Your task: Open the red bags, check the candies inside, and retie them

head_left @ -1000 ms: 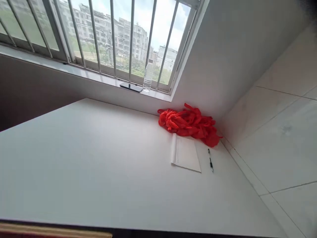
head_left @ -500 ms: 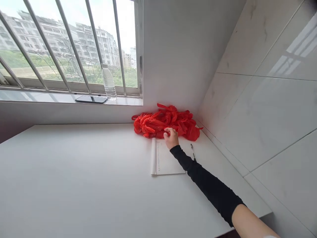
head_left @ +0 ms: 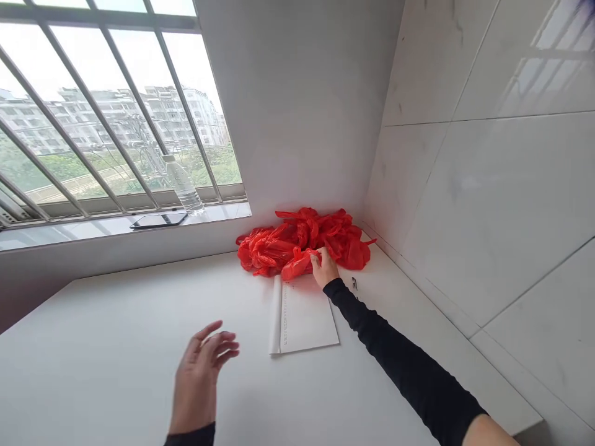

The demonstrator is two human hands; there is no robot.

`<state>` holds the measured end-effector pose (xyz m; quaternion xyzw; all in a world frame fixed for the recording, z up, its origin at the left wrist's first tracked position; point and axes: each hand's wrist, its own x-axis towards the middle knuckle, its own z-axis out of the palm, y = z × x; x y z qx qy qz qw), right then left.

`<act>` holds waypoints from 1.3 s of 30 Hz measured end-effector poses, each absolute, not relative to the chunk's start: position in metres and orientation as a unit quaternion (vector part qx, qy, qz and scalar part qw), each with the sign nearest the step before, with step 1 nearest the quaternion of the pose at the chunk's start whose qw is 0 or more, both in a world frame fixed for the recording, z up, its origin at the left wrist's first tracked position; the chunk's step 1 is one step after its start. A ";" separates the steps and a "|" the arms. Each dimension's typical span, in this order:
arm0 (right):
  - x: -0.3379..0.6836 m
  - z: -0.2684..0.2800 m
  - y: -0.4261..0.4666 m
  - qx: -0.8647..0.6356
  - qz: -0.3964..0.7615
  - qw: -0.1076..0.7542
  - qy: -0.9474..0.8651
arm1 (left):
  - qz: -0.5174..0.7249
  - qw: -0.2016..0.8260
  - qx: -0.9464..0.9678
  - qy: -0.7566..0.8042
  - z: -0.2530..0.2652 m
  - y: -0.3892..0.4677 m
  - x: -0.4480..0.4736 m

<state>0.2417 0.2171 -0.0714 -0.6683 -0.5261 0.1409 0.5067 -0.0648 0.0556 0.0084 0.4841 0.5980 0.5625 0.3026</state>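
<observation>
1. At the far left, we look through a window with slanting grey metal bars (head_left: 100,118), beyond which pale buildings and green growth show.
2. On the white window sill (head_left: 223,212) below it, we see a flat, dark, glossy phone-like slab (head_left: 159,220) lying beside an upright, clear, ridged plastic bottle (head_left: 185,191).
3. Next comes our left hand (head_left: 199,362), with a black sleeve (head_left: 191,436) at its wrist. We hold it raised over the smooth white worktop (head_left: 116,334), well apart from the red plastic, its fingers loosely curled and wide of the thumb.
4. Past it, we find a long heap of crumpled, shiny red plastic bags (head_left: 264,248) at the back of the worktop, near the corner where the walls meet.
5. In front of the heap, we see a white paper notebook (head_left: 309,322) lying open, its turned pages rolled along the left edge. A loose red plastic piece (head_left: 295,266) reaches over its top edge.
6. Our right hand (head_left: 326,271), with a long black sleeve (head_left: 400,353) along the forearm, pinches that piece between narrowed thumb and fingers.
7. Just right of it, we glimpse a slim dark pen (head_left: 354,283), partly hidden by our sleeve.
8. Farthest right, we face a glossy white tiled wall (head_left: 502,204).
</observation>
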 end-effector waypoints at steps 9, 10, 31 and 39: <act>0.213 -0.102 0.101 -0.533 0.239 0.566 -0.582 | 0.535 0.316 0.567 0.541 -0.091 0.097 0.050; 0.212 -0.105 0.092 -0.522 0.254 0.557 -0.594 | 0.538 0.272 0.575 0.554 -0.091 0.097 0.042; 0.243 -0.095 0.056 -0.553 0.252 0.543 -0.579 | 0.391 0.046 0.707 0.587 -0.061 0.063 -0.025; 0.231 -0.076 0.022 -0.515 0.326 0.487 -0.626 | 0.288 0.090 0.824 0.479 -0.035 0.034 0.002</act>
